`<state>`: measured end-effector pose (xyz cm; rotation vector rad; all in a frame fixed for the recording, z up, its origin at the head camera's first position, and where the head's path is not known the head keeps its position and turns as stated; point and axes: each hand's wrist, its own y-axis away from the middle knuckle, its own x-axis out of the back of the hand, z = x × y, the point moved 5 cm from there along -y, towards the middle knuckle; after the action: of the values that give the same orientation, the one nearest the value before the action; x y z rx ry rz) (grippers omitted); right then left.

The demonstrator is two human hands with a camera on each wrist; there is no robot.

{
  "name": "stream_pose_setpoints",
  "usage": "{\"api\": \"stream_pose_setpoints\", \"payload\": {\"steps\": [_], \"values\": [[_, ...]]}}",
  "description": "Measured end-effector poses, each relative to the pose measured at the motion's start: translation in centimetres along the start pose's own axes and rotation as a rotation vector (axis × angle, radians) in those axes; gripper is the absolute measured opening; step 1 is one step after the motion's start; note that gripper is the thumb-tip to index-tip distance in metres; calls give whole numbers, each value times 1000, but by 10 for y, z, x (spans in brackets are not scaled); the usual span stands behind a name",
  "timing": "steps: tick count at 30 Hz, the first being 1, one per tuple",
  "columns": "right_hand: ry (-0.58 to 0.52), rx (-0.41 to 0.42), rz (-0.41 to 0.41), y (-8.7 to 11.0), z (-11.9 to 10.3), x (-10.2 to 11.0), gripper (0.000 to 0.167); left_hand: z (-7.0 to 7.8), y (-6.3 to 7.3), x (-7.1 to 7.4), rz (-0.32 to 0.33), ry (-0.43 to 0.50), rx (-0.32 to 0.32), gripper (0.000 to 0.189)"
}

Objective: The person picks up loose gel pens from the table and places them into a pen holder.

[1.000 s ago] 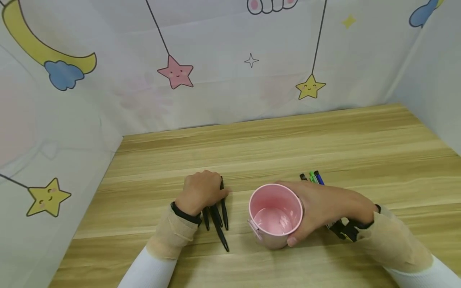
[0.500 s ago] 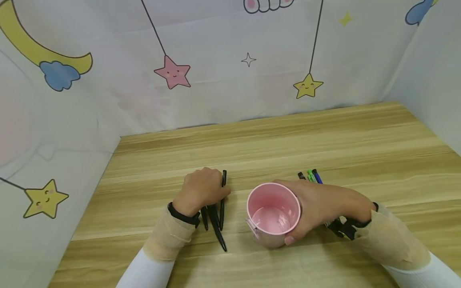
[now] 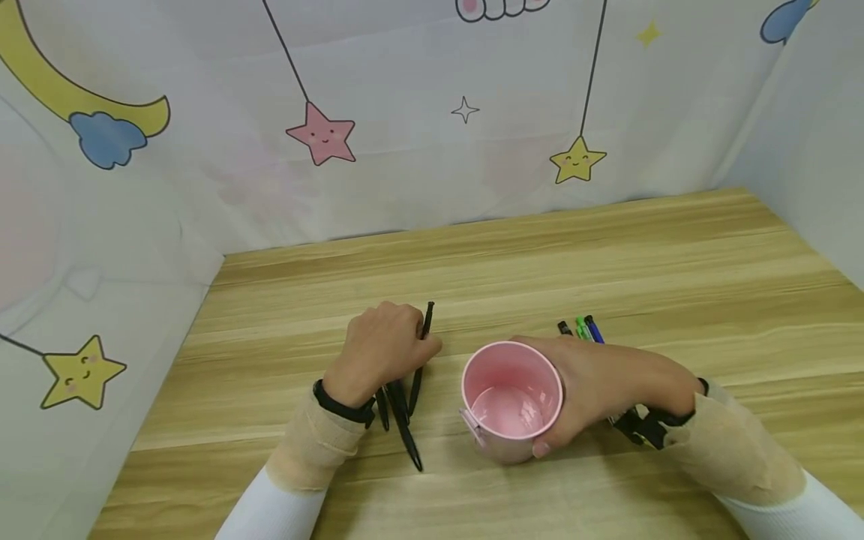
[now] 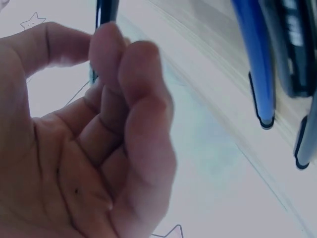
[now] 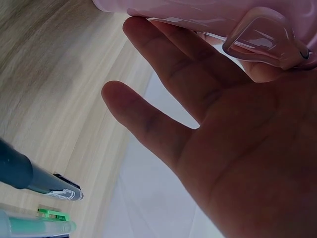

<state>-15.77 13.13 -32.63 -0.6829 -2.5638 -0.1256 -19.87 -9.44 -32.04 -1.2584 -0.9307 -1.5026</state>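
Note:
My left hand pinches a slim black pen between thumb and fingertips; in the left wrist view the pen shows just above the fingertips. Other black pens lie on the table under and in front of that hand. A pink cup stands upright to the right, with nothing inside. My right hand grips the cup's right side, thumb near me and fingers around the far side. In the right wrist view its fingers lie along the pink wall by a small loop handle, with the little finger held apart.
Beyond my right wrist lie a black-capped pen, a green pen and a blue pen, partly hidden by the hand. A blue pen also shows in the left wrist view. The wooden table meets a printed cloth at the back.
My left hand has shifted slightly away from me and to the right, drawing the black pen along, so its far end sticks out further and tilts right. The right hand and cup stay put.

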Motion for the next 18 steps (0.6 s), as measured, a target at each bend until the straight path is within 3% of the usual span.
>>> {"api": "stream_pose_setpoints", "payload": {"steps": [6, 18], "values": [[11, -8, 2, 0, 0, -1, 84, 2, 0, 4, 93, 37, -28, 28], [-14, -8, -9, 0, -1, -1, 85, 7, 0, 11, 204, 142, -40, 19]]}}
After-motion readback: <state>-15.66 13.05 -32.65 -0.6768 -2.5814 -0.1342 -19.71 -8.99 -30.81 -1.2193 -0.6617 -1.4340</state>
